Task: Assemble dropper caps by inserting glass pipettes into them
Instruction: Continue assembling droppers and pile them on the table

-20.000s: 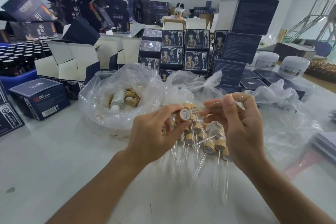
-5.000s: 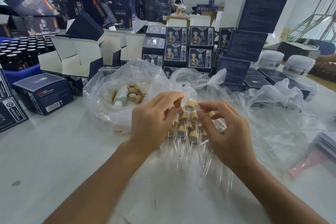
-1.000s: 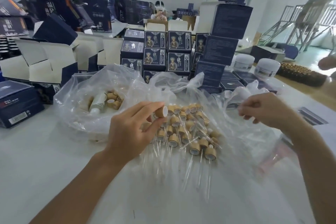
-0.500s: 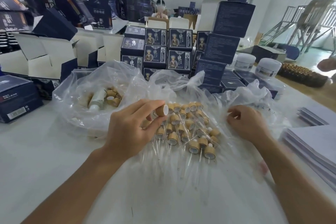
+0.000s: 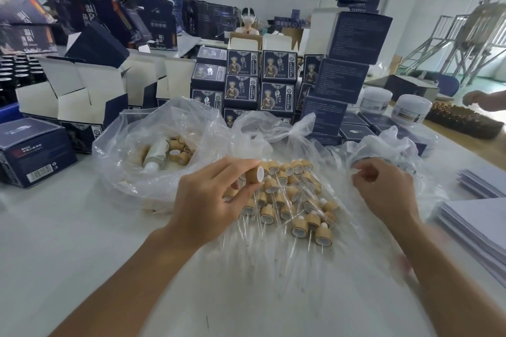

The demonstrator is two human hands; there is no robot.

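Note:
My left hand [image 5: 208,200] pinches one bamboo dropper cap [image 5: 254,174] between thumb and fingers, its white open end facing right. My right hand [image 5: 383,189] has its fingers curled at the edge of a crumpled clear bag [image 5: 383,145]. Whether a glass pipette sits in its fingertips is too faint to tell. Between the hands, a pile of assembled droppers [image 5: 290,200] lies on clear plastic, glass pipettes pointing toward me. A second clear bag [image 5: 131,161] to the left holds loose bamboo caps [image 5: 178,152] and a white bottle [image 5: 156,153].
Dark blue product boxes [image 5: 260,82] are stacked behind the bags, with open cartons [image 5: 76,96] at the left. A blue box [image 5: 32,150] lies at the near left. White jars [image 5: 413,109] and paper stacks [image 5: 479,216] are at the right. Another person's hand [image 5: 484,100] is at the far right.
My right hand came back from its reach to the right and now sits at the crumpled bag's edge. My left hand still holds the cap in the same place.

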